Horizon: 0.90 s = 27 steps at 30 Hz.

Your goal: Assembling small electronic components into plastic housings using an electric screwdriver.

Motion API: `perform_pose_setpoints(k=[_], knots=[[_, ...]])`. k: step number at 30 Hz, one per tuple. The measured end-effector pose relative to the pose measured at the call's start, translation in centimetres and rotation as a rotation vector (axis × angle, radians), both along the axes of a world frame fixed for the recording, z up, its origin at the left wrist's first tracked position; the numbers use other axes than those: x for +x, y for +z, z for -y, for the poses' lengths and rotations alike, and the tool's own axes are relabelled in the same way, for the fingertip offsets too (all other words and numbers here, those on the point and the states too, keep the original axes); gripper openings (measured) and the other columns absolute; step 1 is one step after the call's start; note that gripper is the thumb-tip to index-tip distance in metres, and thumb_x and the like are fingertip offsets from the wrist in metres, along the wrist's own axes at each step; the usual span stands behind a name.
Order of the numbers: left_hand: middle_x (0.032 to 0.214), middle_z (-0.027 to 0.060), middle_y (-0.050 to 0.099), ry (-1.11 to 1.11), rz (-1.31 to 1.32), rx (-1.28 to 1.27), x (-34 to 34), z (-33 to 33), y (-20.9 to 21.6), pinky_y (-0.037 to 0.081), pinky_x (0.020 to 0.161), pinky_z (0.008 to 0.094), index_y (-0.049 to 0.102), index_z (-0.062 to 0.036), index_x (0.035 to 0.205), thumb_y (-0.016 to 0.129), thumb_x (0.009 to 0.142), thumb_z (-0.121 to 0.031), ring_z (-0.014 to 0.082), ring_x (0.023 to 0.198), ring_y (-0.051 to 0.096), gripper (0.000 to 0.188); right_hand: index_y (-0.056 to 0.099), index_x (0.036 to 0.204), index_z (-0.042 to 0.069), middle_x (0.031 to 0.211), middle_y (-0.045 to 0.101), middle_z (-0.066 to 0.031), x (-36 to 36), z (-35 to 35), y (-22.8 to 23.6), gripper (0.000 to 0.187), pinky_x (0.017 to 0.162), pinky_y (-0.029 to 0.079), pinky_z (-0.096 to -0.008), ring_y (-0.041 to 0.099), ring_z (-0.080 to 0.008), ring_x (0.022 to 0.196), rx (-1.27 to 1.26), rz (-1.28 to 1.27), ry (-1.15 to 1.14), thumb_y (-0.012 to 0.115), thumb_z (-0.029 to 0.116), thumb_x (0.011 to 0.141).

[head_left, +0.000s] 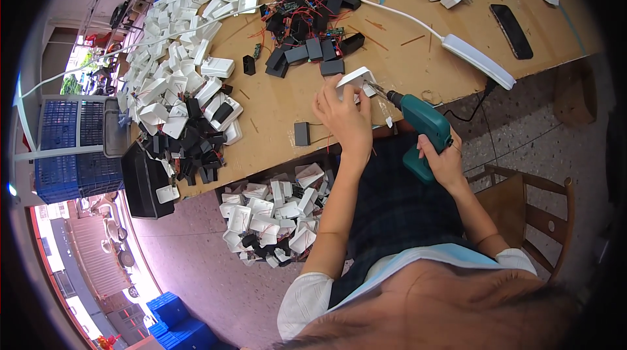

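Left hand (344,115) clamped on white casing (356,80) at table edge, right hand (443,157) gripping teal screwdriver (421,131)

White casing meets teal driver at the table edge

A small white rectangular plastic casing (356,81) sits tilted at the near edge of the wooden table, centre of the frame, pinched from below. Just right of it, a teal pistol-shaped electric screwdriver (423,129) angles up-left, its metal bit tip touching the casing's right side.
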State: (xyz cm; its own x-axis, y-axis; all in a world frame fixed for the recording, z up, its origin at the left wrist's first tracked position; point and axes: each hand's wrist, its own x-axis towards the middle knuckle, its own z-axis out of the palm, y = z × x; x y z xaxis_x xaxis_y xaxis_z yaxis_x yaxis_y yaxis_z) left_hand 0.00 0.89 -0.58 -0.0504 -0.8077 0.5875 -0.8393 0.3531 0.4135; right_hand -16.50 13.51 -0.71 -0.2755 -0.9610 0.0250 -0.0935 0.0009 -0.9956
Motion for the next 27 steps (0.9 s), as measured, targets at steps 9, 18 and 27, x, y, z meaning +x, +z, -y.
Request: perform_pose_setpoints(k=[9, 18, 27], knots=[[0.122, 0.0091, 0.059, 0.014, 0.017, 0.003, -0.1, -0.1, 0.3, 0.033, 0.107, 0.0521, 0.065, -0.0074, 0.085, 0.076, 0.078, -0.007, 0.0301, 0.118, 0.054, 0.012, 0.061, 0.114, -0.003, 0.079, 0.063, -0.0045, 0.5, 0.3, 0.8, 0.020, 0.059, 0.048, -0.0247, 0.059, -0.0091, 0.064, 0.025, 0.028, -0.002, 0.065, 0.010, 0.098], [0.121, 0.0091, 0.059, 0.026, 0.032, -0.007, -0.3, 0.0, 0.3, 0.032, 0.106, 0.0533, 0.066, -0.0081, 0.085, 0.075, 0.077, -0.007, 0.0300, 0.116, 0.055, 0.013, 0.063, 0.108, -0.004, 0.077, 0.063, -0.0047, 0.7, 0.5, 1.3, 0.016, 0.058, 0.048, -0.0247, 0.059, -0.0098, 0.062, 0.025, 0.046, -0.016, 0.063, 0.010, 0.100], [0.121, 0.0095, 0.059, 0.026, 0.021, 0.007, -0.3, 0.1, 0.3, 0.032, 0.106, 0.0534, 0.066, -0.0080, 0.086, 0.076, 0.076, -0.008, 0.0306, 0.116, 0.054, 0.014, 0.064, 0.108, -0.004, 0.077, 0.063, -0.0049, 0.9, 0.4, 1.6, 0.017, 0.058, 0.048, -0.0253, 0.059, -0.0099, 0.062, 0.038, 0.055, -0.012, 0.061, 0.011, 0.101]])
